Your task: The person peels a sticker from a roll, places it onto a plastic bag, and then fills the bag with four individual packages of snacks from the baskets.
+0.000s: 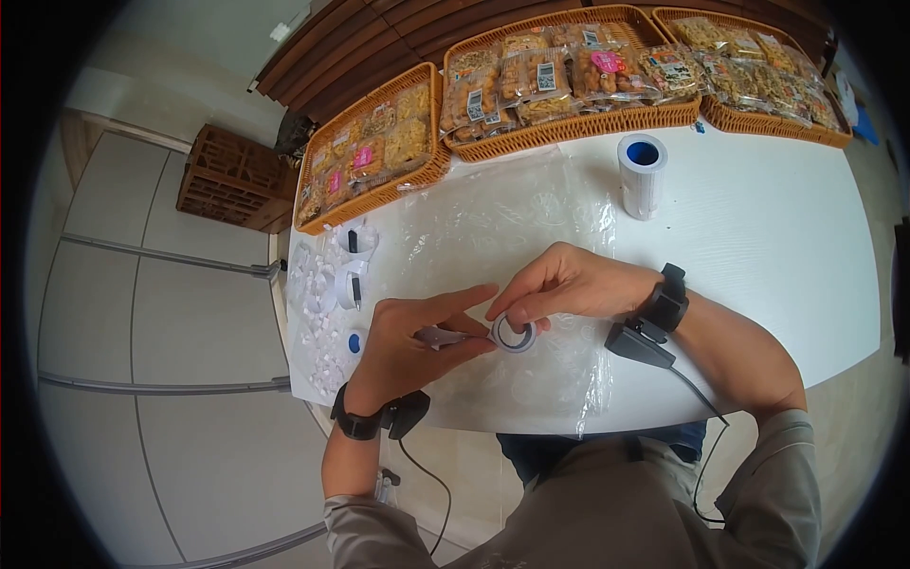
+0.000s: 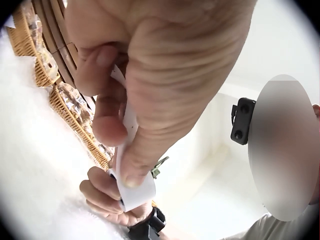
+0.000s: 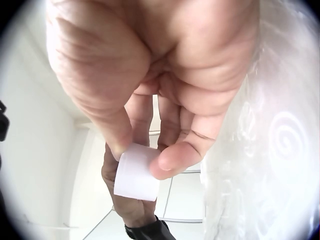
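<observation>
Above the clear, wrinkled plastic sheet (image 1: 493, 228), the two hands are holding a small, white, hollow paper roll (image 3: 136, 180). The right hand (image 1: 578, 282) is pinching it between thumb and finger; the left hand (image 1: 393, 337) is gripping a narrow white paper strip (image 1: 441, 336), which seems to be leading from it. In my judgement, the strip could be tearing if the left hand pulls too sharply, or the roll could be dropping and unwinding if the right pinch becomes loose. I am counting one small roll and one large white cylinder with blue core (image 1: 641, 194), standing right of the sheet. Beyond the sheet, three brown wicker baskets (image 1: 569, 129) are carrying overlapping food bags (image 1: 546, 76), too many for sure counting. To its left, two slender black objects (image 1: 356, 290), one blue disc (image 1: 354, 342) and uncountable white paper scraps (image 1: 328, 376) are lying.
</observation>
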A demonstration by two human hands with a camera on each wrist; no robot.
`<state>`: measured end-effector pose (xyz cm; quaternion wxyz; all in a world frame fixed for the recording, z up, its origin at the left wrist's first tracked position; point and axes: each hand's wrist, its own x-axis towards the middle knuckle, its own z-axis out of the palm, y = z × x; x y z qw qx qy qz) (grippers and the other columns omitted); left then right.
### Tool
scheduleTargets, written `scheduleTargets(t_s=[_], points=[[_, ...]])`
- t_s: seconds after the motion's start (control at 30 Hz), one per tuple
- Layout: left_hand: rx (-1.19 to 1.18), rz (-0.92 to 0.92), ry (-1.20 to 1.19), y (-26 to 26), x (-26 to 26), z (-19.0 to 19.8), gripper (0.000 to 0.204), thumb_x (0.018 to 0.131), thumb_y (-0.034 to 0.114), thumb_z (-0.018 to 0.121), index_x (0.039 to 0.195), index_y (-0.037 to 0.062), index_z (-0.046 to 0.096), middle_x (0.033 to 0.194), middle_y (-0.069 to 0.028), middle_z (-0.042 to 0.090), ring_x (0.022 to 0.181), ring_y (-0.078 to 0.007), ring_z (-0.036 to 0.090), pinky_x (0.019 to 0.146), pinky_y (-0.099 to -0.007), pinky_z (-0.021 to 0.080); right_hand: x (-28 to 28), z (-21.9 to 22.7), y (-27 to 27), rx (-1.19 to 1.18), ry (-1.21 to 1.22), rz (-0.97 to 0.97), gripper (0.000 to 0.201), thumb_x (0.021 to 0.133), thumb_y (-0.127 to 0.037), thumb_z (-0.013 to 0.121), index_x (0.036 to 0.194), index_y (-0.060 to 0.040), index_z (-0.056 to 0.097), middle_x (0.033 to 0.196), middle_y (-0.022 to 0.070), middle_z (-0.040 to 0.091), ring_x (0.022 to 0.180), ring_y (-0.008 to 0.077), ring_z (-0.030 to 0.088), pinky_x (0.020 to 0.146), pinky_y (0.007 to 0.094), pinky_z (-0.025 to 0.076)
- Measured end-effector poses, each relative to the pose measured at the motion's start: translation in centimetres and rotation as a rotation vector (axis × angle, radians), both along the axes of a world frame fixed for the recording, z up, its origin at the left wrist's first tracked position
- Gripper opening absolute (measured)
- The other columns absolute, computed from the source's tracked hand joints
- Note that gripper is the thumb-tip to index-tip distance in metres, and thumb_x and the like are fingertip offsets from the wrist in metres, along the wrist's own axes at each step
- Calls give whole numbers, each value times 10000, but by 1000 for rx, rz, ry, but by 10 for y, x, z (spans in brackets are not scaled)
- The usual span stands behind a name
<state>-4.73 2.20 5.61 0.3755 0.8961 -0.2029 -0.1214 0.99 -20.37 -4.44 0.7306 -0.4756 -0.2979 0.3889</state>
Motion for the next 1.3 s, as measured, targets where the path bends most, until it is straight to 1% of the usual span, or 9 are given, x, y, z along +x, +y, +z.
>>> scheduleTargets(t_s=[0.13, 0.23, 0.43, 0.63, 0.73, 0.93, 1.03, 1.2, 1.3], points=[[-10, -13, 75, -1, 2, 1, 512, 708, 24, 858, 1197, 80, 715, 856, -58, 763, 736, -153, 718, 670, -250, 553, -1, 0, 1, -22, -43, 15, 251, 964, -144, 664, 1156, 8, 720, 865, 49, 716, 693, 81, 569, 661, 226, 485], [14, -122, -65, 0, 6, -3, 491, 695, 24, 856, 1165, 104, 737, 831, -30, 750, 713, -144, 673, 647, -263, 529, 0, -2, 1, -25, -45, 35, 248, 963, -153, 670, 1144, 8, 723, 863, 44, 714, 699, 78, 568, 660, 222, 480], [68, -173, -65, -4, 13, -8, 406, 668, 95, 876, 1062, 128, 782, 799, 3, 723, 752, -157, 626, 725, -307, 491, -3, -3, 0, -18, -22, 70, 278, 954, -185, 691, 1138, 23, 711, 909, 30, 715, 752, 60, 583, 673, 214, 480], [29, -331, -118, 2, 16, -17, 494, 667, 125, 884, 1143, 162, 758, 775, 16, 699, 745, -160, 611, 721, -315, 474, -4, -3, 1, -9, 12, 154, 280, 945, -201, 706, 1110, 25, 704, 936, 26, 721, 806, 56, 598, 697, 217, 486], [50, -276, -14, -3, 12, -12, 520, 691, 153, 877, 1191, 160, 736, 759, 2, 675, 720, -168, 600, 691, -315, 474, -5, -2, 2, -6, 15, 163, 269, 943, -201, 709, 1088, 26, 703, 917, 21, 715, 806, 56, 601, 702, 212, 486], [92, -412, 96, -8, 14, -10, 364, 759, 203, 840, 1097, 113, 738, 732, -24, 613, 666, -189, 578, 654, -319, 477, -6, -12, 2, -18, -13, 224, 251, 939, -215, 717, 1034, 16, 707, 876, 17, 703, 777, 59, 603, 691, 213, 480], [96, -364, 76, -9, 12, -8, 358, 770, 195, 833, 1098, 107, 719, 740, -27, 608, 655, -191, 576, 631, -313, 478, -3, -6, 1, -34, 5, 190, 276, 955, -255, 696, 1031, 10, 709, 860, 13, 696, 771, 60, 600, 688, 218, 479], [80, -216, -226, -8, 6, -19, 423, 762, 138, 835, 1153, 71, 688, 746, -37, 605, 641, -184, 576, 599, -309, 484, 2, -4, 0, -21, -43, 21, 334, 997, -323, 627, 1064, -7, 713, 875, 18, 699, 787, 67, 600, 697, 232, 486], [59, -78, -377, -13, 3, -25, 434, 744, 95, 846, 1145, 49, 686, 741, -42, 605, 625, -169, 583, 586, -300, 493, 2, -3, 0, 21, 32, -137, 291, 1016, -237, 597, 1124, 18, 687, 936, 23, 702, 815, 60, 597, 743, 218, 485]])
